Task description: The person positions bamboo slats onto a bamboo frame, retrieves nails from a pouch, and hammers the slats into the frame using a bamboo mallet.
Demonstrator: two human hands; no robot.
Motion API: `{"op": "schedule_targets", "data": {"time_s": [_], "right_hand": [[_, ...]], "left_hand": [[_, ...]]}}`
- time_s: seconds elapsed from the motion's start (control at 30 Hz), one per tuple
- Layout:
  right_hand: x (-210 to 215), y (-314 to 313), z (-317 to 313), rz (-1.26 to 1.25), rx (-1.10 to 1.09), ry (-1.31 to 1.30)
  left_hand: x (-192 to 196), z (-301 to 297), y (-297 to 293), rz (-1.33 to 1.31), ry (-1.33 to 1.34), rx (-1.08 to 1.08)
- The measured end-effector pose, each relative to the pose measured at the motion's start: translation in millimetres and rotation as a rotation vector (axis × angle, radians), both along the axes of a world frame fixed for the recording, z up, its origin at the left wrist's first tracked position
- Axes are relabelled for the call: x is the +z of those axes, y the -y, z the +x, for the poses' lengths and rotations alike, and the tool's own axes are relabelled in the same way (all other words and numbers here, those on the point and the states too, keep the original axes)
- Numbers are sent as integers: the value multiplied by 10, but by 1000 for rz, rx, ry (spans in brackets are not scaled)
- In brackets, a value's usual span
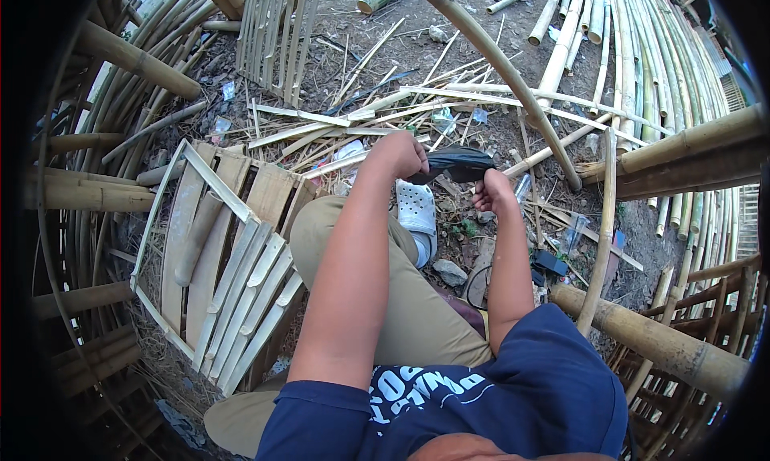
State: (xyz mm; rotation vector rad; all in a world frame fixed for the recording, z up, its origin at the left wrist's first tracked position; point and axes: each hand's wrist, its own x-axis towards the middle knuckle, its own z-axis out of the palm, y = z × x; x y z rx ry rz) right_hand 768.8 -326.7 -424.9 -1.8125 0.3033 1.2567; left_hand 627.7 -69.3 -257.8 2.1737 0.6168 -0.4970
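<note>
Between my two hands a black, shiny band of limp material [459, 162] is stretched out above the littered ground; its exact kind I cannot make out. My left hand [399, 152] is closed on its left end. Closed fingers of my right hand [496, 193] grip the opposite end, a little lower and nearer to me. Just below the band shows a white clog with holes [415, 208] on my foot. To the left, a panel of split bamboo slats in a thin frame [253, 300] leans on a wooden crate [269, 192], and a short round bamboo piece [197, 240] lies there too.
Split bamboo strips [377, 112] and plastic scraps cover the ground ahead. A curved bamboo pole [513, 80] arches across the front right. Long bamboo poles [642, 68] lie at the far right. Thick bamboo beams [666, 341] close in at both sides. Another slatted panel [277, 40] stands ahead left.
</note>
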Motion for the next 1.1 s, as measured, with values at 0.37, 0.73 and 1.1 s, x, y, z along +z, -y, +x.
{"op": "schedule_targets", "data": {"time_s": [0.37, 0.73, 1.1], "right_hand": [[161, -854, -443, 998, -1064, -178], [-51, -1092, -758, -89, 315, 572], [-557, -1257, -787, -246, 716, 617]], "left_hand": [[-6, -60, 195, 37, -193, -164], [2, -17, 243, 231, -137, -261], [33, -161, 205, 165, -105, -409]]}}
